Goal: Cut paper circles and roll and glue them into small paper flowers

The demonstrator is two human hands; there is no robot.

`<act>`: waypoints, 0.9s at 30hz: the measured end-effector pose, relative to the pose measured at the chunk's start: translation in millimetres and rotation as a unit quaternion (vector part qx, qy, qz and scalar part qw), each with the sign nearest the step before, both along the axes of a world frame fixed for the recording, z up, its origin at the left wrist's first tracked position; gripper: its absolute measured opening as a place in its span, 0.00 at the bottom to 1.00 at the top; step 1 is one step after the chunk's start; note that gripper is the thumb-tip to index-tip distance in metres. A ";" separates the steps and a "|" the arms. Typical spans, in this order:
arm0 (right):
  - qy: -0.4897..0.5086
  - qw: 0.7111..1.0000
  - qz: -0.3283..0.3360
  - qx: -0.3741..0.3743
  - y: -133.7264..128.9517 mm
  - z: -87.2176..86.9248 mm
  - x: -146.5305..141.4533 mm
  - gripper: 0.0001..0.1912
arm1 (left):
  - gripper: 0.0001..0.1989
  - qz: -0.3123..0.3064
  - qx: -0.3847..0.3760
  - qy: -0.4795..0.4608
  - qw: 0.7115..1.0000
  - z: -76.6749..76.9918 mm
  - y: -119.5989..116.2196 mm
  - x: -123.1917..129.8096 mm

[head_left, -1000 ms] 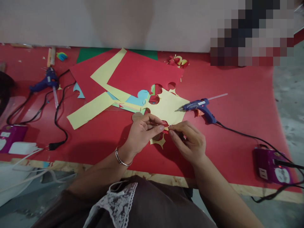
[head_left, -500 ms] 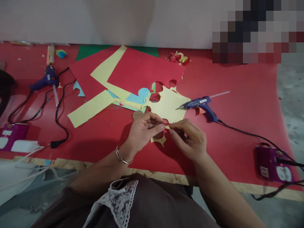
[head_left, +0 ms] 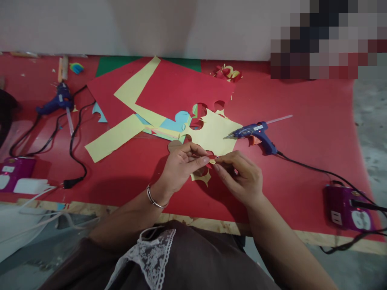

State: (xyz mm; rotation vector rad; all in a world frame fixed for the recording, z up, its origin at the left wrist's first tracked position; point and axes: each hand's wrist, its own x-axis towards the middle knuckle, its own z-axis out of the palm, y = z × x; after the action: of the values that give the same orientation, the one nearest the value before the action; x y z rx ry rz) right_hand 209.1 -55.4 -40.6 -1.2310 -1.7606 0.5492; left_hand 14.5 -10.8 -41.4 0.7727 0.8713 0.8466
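Note:
My left hand [head_left: 187, 163] pinches a small red and yellow paper piece [head_left: 212, 160] between thumb and forefinger. From the other side, my right hand [head_left: 240, 173] has its closed fingertips at the same piece; most of it is hidden by the fingers. Just beyond the hands lies a yellow paper sheet [head_left: 213, 131] with rounded bites cut from its edges. The metal tip of a blue glue gun [head_left: 256, 133] rests over that sheet, a clear glue stick poking out of its back. A spiky yellow scrap [head_left: 204, 178] lies under my hands.
Large red paper [head_left: 178, 86], a yellow strip [head_left: 115, 137] and blue offcuts cover the table's middle. A second glue gun [head_left: 59, 98] sits at the left. Purple power boxes [head_left: 347, 207] with cables flank both sides. Curled paper pieces [head_left: 228, 73] lie near the wall.
Both hands stay almost in place, with the paper piece tilted very slightly between the fingertips. The view has shifted a touch; nothing else has visibly moved.

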 end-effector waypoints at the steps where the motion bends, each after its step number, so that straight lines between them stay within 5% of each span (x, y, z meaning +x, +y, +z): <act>1: -0.001 1.000 0.000 0.001 0.0 0.0 -0.2 0.04 | 0.18 0.003 -0.006 0.002 1.000 0.1 0.0 0.2; 27: -0.006 1.000 -0.003 0.005 0.8 1.4 0.3 0.02 | 0.17 0.002 0.039 0.052 0.998 -0.5 -2.2 0.8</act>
State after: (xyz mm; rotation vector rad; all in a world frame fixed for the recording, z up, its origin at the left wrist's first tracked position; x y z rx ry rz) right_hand 209.3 -54.6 -39.2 -1.2349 -1.7680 0.5294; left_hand 15.3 -13.1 -41.9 0.8896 0.9364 0.8530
